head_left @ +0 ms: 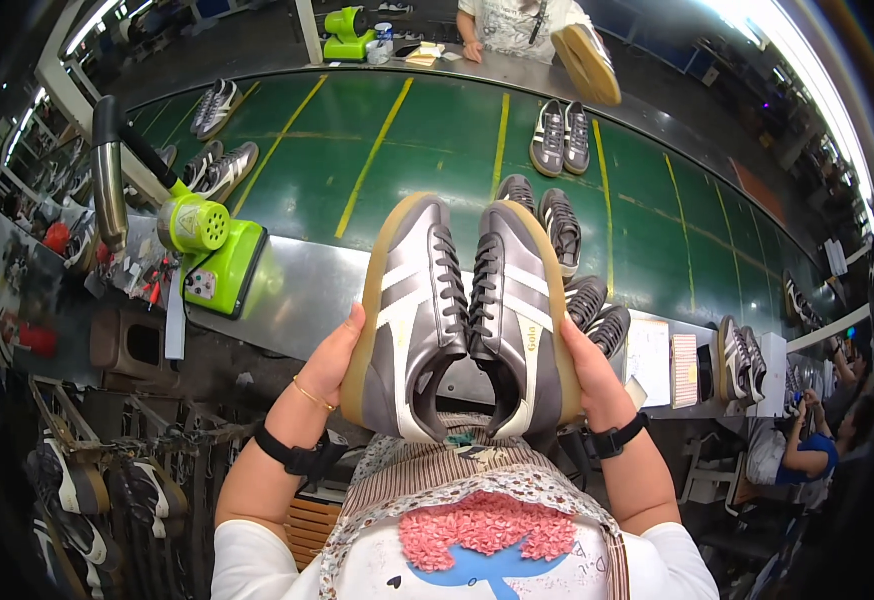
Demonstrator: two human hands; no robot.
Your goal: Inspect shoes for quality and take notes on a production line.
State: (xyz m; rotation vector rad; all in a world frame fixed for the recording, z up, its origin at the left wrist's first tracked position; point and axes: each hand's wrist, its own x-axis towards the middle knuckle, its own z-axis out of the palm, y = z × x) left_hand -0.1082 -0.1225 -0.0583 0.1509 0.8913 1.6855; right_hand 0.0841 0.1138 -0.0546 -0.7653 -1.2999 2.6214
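Observation:
A pair of dark silver sneakers with white stripes, black laces and gum soles is held up before my chest, toes pointing away. My left hand (337,350) grips the left sneaker (402,310) along its outer sole, the thumb at the edge. Around the outer sole of the right sneaker (519,330) my right hand (597,375) is wrapped in the same way. The two shoes lean close at the laces. My palms and most fingers are hidden behind the soles.
A green conveyor belt (447,130) with yellow lines crosses ahead, bearing more sneakers (560,138). At left stands a bright green machine (219,260). Papers (649,362) lie on the metal ledge at right. Across the belt, a person (517,28) is beside raised gum-soled shoes (587,65).

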